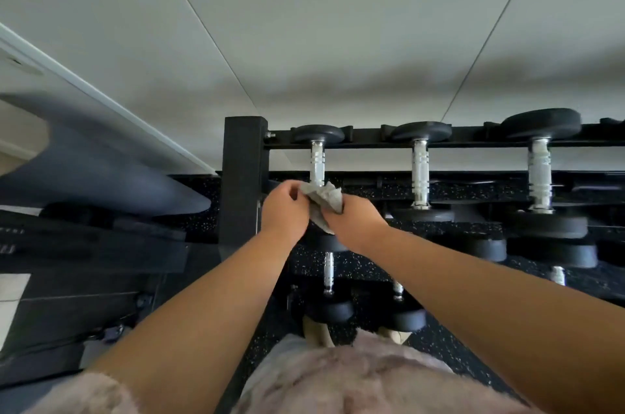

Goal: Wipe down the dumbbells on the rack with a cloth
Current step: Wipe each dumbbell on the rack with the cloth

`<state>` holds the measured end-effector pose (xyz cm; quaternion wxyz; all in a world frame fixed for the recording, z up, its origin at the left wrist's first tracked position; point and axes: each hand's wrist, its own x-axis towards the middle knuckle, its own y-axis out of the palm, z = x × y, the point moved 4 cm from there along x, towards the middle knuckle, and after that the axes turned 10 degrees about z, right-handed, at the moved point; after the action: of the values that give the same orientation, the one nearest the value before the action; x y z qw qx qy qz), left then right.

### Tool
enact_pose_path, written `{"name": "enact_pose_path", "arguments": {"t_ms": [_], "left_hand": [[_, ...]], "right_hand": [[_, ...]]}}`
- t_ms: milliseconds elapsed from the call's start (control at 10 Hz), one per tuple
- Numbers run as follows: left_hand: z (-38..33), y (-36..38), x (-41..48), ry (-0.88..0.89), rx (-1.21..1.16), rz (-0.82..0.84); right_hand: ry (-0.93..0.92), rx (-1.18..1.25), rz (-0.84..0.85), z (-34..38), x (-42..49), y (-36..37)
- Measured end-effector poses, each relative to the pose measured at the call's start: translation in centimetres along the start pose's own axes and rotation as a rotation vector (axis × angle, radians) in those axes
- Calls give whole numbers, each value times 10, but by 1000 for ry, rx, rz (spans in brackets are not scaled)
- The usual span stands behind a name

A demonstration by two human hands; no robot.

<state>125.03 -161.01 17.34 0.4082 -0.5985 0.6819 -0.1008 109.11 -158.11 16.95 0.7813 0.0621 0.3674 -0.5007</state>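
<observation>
Left hand (284, 210) and right hand (355, 221) gripped a crumpled grey cloth (323, 199) in curled fingers. Just beyond the fingers ran the ridged metal handle of the leftmost dumbbell (317, 160) on the black rack (241, 177). Speckled rubber floor (355, 265) lay below.

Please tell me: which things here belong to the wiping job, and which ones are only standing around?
Belong to the job:
- grey cloth, gripped by left hand and right hand
- leftmost dumbbell, where the cloth is
- other dumbbells
- black rack

Only standing around:
- padded bench at the left
- speckled floor
</observation>
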Motion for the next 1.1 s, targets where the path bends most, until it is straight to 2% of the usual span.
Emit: {"name": "enact_pose_path", "arguments": {"t_ms": [100,200,400,500,600,700,800,900,1000,1100], "left_hand": [[-27,0,46,-164,-27,49],[-42,12,77,-227,-17,213],[-23,42,101,-257,-121,234],[-16,48,103,-229,-179,229],[-12,51,107,-189,-224,259],[-14,50,113,-177,-287,293],[-12,50,119,-258,-360,316],[-7,47,121,-383,-561,414],[-3,40,123,-388,-605,537],[2,37,128,-380,-618,609]], "right_hand": [[-17,41,18,-6,4,13],[50,117,-4,-18,15,12],[209,47,-68,-18,30,-9],[227,373,-223,-27,43,-27],[177,285,-287,-19,57,-39],[207,262,-342,8,69,-56],[150,248,-293,39,81,-64],[56,177,-265,61,94,-65],[-2,65,-269,73,108,-59],[-4,143,-253,75,117,-59]]}}
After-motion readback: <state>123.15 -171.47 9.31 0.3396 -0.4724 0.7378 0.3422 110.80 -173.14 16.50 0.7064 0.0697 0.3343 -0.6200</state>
